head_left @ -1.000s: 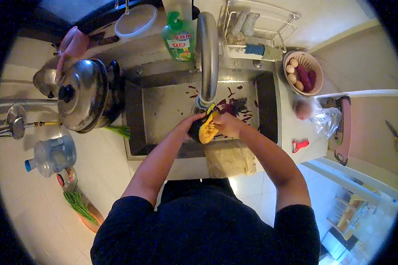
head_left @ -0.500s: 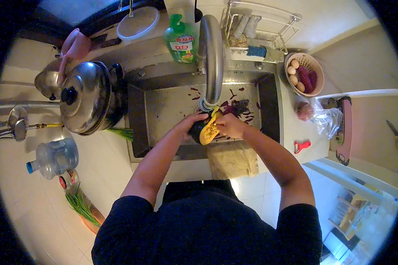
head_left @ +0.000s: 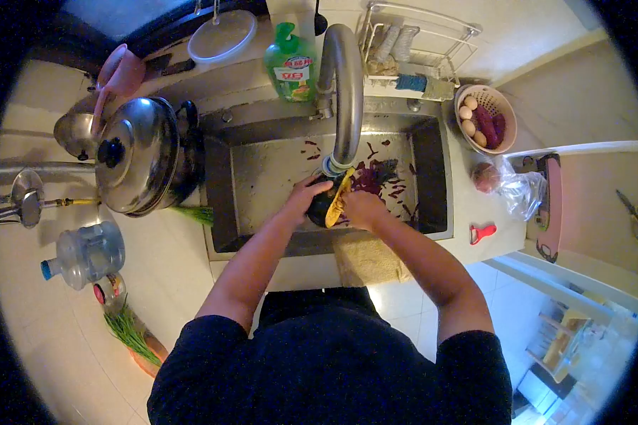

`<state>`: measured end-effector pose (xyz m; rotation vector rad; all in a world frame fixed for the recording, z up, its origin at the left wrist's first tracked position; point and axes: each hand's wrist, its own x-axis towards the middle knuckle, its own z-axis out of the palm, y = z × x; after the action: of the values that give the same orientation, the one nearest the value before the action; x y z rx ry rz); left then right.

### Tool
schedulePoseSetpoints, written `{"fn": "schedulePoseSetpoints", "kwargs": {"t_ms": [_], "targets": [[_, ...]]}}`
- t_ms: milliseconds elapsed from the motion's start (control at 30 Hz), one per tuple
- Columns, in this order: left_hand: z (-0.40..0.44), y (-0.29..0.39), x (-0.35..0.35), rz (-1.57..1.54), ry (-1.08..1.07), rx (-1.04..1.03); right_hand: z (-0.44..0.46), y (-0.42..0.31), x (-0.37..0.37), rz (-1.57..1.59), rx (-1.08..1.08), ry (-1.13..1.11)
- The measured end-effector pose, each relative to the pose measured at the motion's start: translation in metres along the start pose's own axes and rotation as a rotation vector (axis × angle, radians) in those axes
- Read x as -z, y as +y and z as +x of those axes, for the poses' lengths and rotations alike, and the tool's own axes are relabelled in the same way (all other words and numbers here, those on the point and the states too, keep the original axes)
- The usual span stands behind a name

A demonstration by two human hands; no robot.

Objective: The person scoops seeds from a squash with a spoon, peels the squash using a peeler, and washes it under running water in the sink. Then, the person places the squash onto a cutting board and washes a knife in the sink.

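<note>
A cut piece of pumpkin [head_left: 339, 200] with dark skin and yellow flesh is held over the sink [head_left: 262, 177], just below the faucet [head_left: 348, 99]. My left hand [head_left: 306, 196] grips its dark outer side. Against the yellow cut face is my right hand [head_left: 364, 209], its fingers closed; whatever they hold, if anything, is hidden. Dark red peelings [head_left: 376, 177] lie scattered on the sink floor, behind and to the right of the pumpkin.
A lidded pot [head_left: 138, 156] stands left of the sink. Behind it is a green soap bottle [head_left: 290, 67]. To the right are a basket [head_left: 500, 103] with eggs and purple roots, and a red peeler [head_left: 483, 233]. A cloth [head_left: 368, 261] hangs over the front edge.
The pumpkin has turned so that its yellow cut face shows narrower. My right hand has shifted slightly down and turned against the flesh; my left hand keeps its hold.
</note>
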<state>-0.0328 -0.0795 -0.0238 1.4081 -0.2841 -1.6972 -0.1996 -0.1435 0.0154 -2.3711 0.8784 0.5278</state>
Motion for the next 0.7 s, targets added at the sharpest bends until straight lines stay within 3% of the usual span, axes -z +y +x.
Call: {"fn": "schedulePoseSetpoints", "kwargs": {"t_ms": [67,167,267,300,367,400,567,700], "targets": [[-0.022,0.015,-0.016,0.050,0.108,-0.058,0.000,0.001,0.002,0.212,0.019,-0.018],[-0.004,-0.005,-0.001,0.017,-0.029,-0.174,-0.003,0.000,0.006,0.397,0.090,0.002],[-0.014,-0.001,-0.001,0.081,-0.010,-0.311,0.009,0.014,-0.018,0.440,0.227,0.064],[-0.015,0.003,0.000,0.005,-0.012,-0.217,0.010,0.012,-0.017,0.443,0.278,0.090],[-0.015,0.011,0.000,-0.146,-0.022,-0.028,0.011,0.012,-0.012,0.826,-0.082,-0.308],[-0.013,0.008,0.001,-0.108,-0.007,-0.061,0.009,0.009,-0.003,1.002,-0.270,-0.510],[-0.020,0.011,0.001,0.168,0.033,-0.368,0.000,0.002,-0.008,1.456,-0.338,-0.703],[-0.004,0.004,0.019,0.150,0.045,-0.483,-0.003,-0.003,-0.019,1.686,-0.255,-0.770]]}}
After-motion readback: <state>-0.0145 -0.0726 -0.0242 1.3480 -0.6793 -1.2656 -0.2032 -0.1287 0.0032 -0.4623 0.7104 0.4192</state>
